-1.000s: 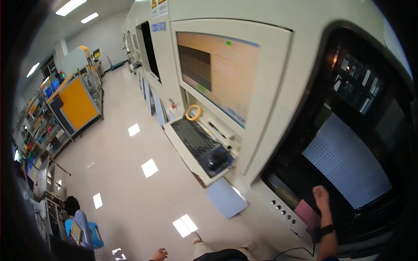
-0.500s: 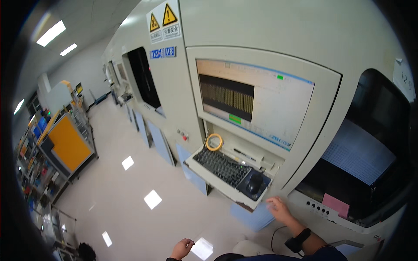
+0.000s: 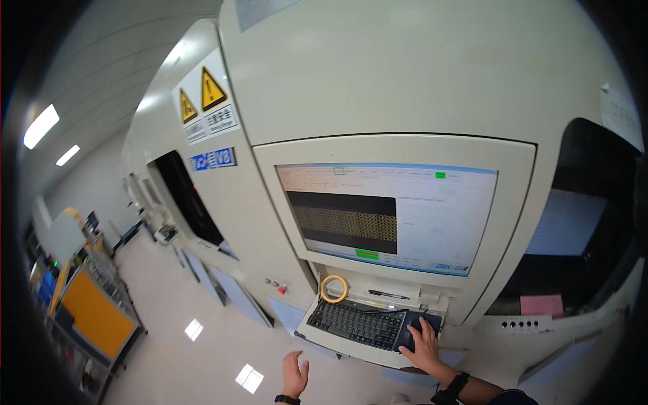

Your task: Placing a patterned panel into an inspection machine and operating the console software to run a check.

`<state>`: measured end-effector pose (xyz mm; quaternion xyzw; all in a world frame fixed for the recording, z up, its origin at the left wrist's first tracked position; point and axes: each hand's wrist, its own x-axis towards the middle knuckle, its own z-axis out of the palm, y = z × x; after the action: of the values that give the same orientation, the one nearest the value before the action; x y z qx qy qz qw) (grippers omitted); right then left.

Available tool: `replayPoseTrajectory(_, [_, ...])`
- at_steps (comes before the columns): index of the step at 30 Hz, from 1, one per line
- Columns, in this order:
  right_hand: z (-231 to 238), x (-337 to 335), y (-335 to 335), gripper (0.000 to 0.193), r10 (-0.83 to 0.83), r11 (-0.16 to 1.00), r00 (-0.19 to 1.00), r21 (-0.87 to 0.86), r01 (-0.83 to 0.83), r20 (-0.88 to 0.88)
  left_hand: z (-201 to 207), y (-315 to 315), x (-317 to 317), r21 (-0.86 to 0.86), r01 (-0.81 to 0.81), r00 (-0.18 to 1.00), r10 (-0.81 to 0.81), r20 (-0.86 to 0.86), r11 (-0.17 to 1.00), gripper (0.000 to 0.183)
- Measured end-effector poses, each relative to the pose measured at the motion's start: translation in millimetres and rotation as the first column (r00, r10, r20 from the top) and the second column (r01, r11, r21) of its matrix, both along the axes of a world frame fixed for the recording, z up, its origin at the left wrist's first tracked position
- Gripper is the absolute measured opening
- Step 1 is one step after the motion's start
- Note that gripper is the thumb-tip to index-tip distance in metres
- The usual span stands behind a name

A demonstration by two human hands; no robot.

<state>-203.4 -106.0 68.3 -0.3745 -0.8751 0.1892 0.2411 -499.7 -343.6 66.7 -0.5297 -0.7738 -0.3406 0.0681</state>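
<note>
Rocking yellow-triangle warning labels [image 3: 213,89], this machine [image 3: 398,88] has a right hand [image 3: 423,347] spread over its mouse [image 3: 418,324]; left hand [image 3: 293,375] floats open, thumb out.

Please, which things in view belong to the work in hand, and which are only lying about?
Seemingly part of the work:
black mouse, under the right hand
mouse pad
lit screen
keyboard, untouched beside the pad

Seemingly only lying about:
yellow ring
black pen
pink sheet

My right hand [image 3: 424,345] has come from the dark window [image 3: 555,273], far right of the keyboard [image 3: 358,325], onto the mouse [image 3: 416,325] beside it; my left hand [image 3: 293,375] (earlier half curled) is now opened, nearer to the keyboard.
</note>
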Motion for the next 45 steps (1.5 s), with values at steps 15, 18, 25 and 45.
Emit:
replayPoseTrajectory(15, [-3, -33, -30, 0.05, -0.396, 0.891, 0.912, 0.195, 0.41, -0.107, -42, 108, -76, 0.006, -0.04, 0.999, 0.04, 0.015, 0.999, 0.053])
replayPoseTrajectory(18, [-3, -35, -31, 0.05, -0.411, 0.889, 0.907, 0.18, 0.42, -0.088, -40, 108, -75, 0.015, -0.047, 0.999, 0.046, 0.012, 0.999, 0.054])
replayPoseTrajectory(25, [-1, -35, -29, 0.05, -0.393, 0.898, 0.913, 0.169, 0.407, -0.11, -37, 105, -73, -0.055, -0.077, 0.997, 0.078, 0.026, 0.996, 0.055])
replayPoseTrajectory(45, [0, -39, -33, 0.061, -0.46, 0.862, 0.887, 0.226, 0.454, -0.028, -34, 129, -94, -0.052, -0.202, 0.969, 0.207, 0.132, 0.978, 0.045])
